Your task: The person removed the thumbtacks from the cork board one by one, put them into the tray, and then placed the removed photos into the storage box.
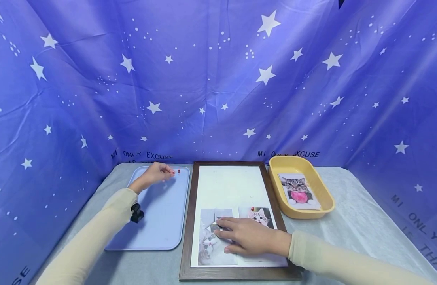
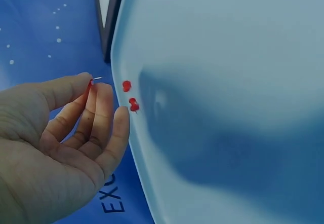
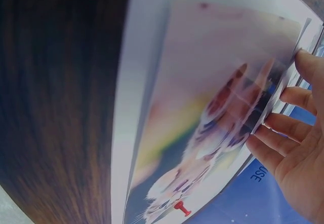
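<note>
My left hand [image 1: 155,175] is over the far end of the light blue tray [image 1: 156,225]. In the left wrist view, its thumb and forefinger pinch a red push pin [image 2: 92,82], metal point outward. Two more red push pins lie on the tray near its edge, one nearer pin [image 2: 133,104] and one beyond it. My right hand [image 1: 252,236] rests with fingers spread on the left cat photo [image 1: 209,251], which lies on a brown-framed white board [image 1: 230,186]. Under its palm is a second cat photo [image 1: 259,215], with a red push pin [image 3: 182,208] at its top.
Right of the board stands a yellow basket [image 1: 323,194] holding a photo of a cat with a pink heart [image 1: 299,190]. A grey cloth [image 1: 350,229] covers the table. Behind and at both sides hangs a blue star-patterned curtain [image 1: 204,79].
</note>
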The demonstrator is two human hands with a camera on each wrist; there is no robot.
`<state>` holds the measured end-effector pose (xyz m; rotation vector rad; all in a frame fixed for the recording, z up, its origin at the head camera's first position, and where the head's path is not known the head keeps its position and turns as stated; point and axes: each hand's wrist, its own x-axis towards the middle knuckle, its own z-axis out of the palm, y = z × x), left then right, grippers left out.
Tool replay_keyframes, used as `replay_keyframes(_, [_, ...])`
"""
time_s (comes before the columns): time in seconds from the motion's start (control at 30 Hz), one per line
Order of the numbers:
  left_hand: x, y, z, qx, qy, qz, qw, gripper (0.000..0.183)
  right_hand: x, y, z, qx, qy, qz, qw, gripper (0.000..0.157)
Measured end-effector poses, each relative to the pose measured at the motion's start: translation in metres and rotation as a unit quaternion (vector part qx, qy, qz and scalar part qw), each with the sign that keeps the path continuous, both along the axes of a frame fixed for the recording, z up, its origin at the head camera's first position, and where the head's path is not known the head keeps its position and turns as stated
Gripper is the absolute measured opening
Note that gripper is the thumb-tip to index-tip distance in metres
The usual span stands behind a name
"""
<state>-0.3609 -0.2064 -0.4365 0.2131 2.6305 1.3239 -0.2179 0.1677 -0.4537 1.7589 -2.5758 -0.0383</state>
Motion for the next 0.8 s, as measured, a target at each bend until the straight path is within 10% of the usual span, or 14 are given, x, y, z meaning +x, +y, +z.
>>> replay_keyframes(0.8, [0.002, 0.004, -0.014, -0.040, -0.013, 0.015, 0.9990, 0.013, 0.000, 0.000, 0.000, -0.001, 0.001, 0.004, 1.000, 0.051])
